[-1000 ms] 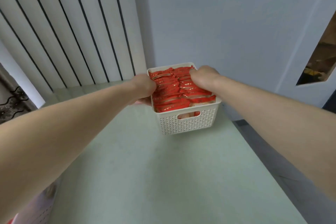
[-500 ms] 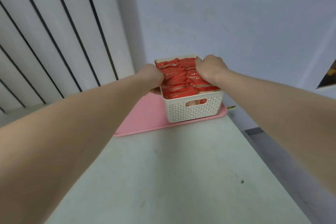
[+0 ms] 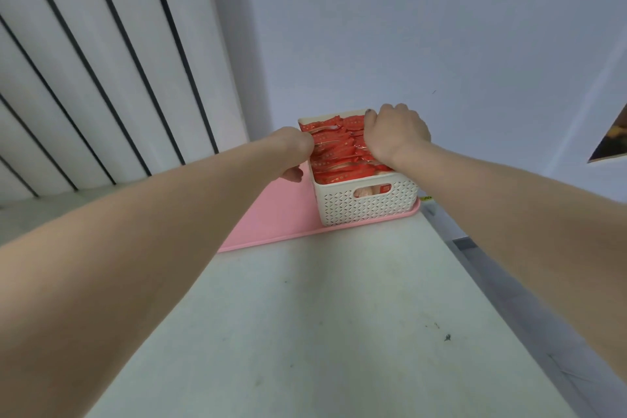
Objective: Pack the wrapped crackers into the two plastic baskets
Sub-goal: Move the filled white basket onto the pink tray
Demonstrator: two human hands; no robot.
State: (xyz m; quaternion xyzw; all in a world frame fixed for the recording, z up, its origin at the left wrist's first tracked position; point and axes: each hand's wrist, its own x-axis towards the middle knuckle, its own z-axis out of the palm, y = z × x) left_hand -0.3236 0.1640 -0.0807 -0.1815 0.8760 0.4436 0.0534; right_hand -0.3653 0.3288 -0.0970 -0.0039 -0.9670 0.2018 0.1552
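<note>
A white woven plastic basket point(image 3: 368, 204) stands on a pink tray point(image 3: 271, 217) at the far end of the table. It is filled to the rim with red wrapped crackers point(image 3: 334, 153). My left hand point(image 3: 295, 149) grips the basket's left rim, thumb outside. My right hand point(image 3: 395, 132) is closed over the far right rim, partly covering the crackers. Only one basket is in view.
The pale table top point(image 3: 305, 332) stretches toward me, with small dark specks at the right. A white wall and a ribbed white panel point(image 3: 101, 78) rise behind the tray. The table's right edge drops to a grey floor point(image 3: 509, 282).
The basket, held by both hands, has moved away from me onto the pink tray at the right end. The tray came into view as my head tilted.
</note>
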